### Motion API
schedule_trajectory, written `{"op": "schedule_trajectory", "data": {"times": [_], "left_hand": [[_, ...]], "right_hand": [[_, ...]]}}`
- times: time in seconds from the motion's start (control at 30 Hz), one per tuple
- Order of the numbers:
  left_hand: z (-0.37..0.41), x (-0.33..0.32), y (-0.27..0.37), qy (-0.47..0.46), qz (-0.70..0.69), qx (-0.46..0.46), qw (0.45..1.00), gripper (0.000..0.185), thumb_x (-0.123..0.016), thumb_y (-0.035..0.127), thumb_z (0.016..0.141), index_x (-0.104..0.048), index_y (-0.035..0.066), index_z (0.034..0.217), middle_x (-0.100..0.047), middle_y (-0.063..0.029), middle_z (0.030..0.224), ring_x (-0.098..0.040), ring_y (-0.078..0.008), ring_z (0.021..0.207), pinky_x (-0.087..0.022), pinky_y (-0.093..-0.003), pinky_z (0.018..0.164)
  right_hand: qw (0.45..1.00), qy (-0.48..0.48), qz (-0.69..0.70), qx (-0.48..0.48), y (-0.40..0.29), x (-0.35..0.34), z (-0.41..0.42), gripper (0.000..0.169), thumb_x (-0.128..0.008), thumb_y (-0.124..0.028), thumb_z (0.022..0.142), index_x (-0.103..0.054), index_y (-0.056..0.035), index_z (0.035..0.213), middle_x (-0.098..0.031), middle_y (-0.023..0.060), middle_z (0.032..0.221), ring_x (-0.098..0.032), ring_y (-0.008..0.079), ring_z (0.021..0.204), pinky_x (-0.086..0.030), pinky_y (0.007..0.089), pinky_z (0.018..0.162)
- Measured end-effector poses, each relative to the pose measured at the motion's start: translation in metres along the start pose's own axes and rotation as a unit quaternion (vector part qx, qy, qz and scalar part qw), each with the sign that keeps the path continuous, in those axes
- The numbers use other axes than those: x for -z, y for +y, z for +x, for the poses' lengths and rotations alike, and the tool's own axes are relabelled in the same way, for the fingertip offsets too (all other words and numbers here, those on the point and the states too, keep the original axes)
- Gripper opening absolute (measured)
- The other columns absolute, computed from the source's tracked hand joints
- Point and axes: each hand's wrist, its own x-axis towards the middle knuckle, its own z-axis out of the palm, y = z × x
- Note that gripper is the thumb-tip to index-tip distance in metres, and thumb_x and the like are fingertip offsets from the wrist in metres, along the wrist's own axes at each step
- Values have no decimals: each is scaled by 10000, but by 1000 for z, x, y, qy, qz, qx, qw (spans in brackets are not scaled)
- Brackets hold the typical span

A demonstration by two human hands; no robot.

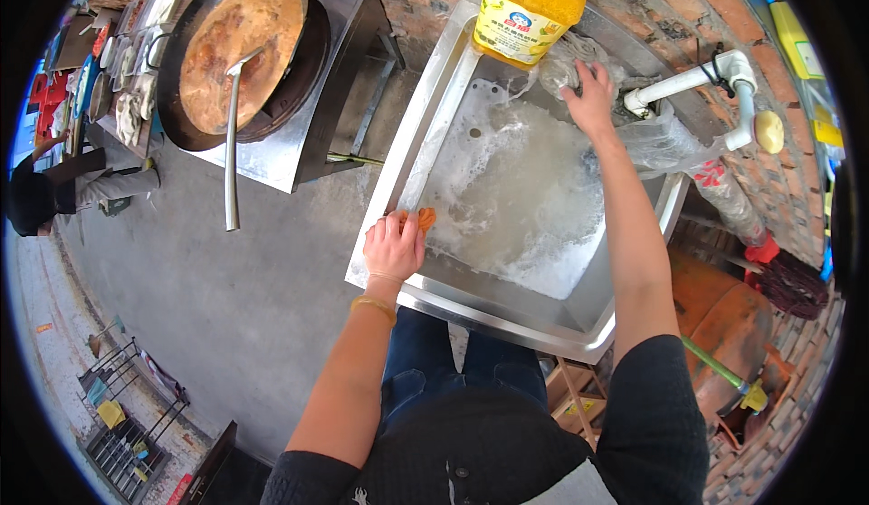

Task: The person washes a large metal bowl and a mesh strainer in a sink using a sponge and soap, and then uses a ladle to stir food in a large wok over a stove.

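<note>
My left hand [394, 246] is closed around an orange cloth [426, 220] at the left edge of a stainless steel sink [468, 305]. Cloudy, foamy water [523, 186] stands in the basin. At the sink's far right corner, my right hand [592, 98] rests with spread fingers against a crumpled clear plastic bag [558, 74]; whether it grips the bag is hard to tell. Just left of that hand, a large jug of yellow detergent [529, 13] stands on the sink's back ledge.
Left of the sink, a wok [170, 108] of brown bubbling liquid with a metal ladle [232, 159] sits on a steel stove [339, 36]. White pipes [679, 87] run along the brick wall at right. A person [41, 193] is by a food-laden table at far left.
</note>
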Motion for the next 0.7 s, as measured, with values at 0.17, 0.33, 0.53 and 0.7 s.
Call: {"op": "schedule_trajectory", "data": {"times": [0.17,0.33,0.53,0.7], "left_hand": [[-3,0,-1,3,4,10,1000,296,-606,242,751,-591,140,1029,-557,-32,981,-544,-227,813,-433,-365,698],[-1,3,2,-4,-1,2,1000,295,-606,226,744,-598,129,1023,-553,-39,969,-541,-236,810,-433,-367,699],[-1,0,1,-1,11,0,1000,294,-613,226,740,-604,136,1020,-551,-31,969,-540,-231,809,-434,-360,703],[1,0,3,-4,13,-5,1000,285,-588,200,759,-605,105,1027,-546,-74,965,-537,-268,838,-438,-382,721]], "right_hand": [[969,113,207,-71,-13,4,-77,256,-567,-20,762,-560,-23,1018,-546,144,1044,-542,306,961,-430,379,861],[961,-149,133,-191,40,-113,-240,252,-602,-140,786,-588,-25,1009,-580,149,1027,-543,317,985,-444,404,857],[904,-390,-97,-144,6,-150,-245,429,-594,-260,799,-574,5,1135,-556,201,1194,-391,345,1259,-385,454,984],[930,-340,-65,-122,-7,-153,-265,399,-566,-271,813,-609,0,1104,-534,203,1215,-405,357,1237,-390,455,968]]}}
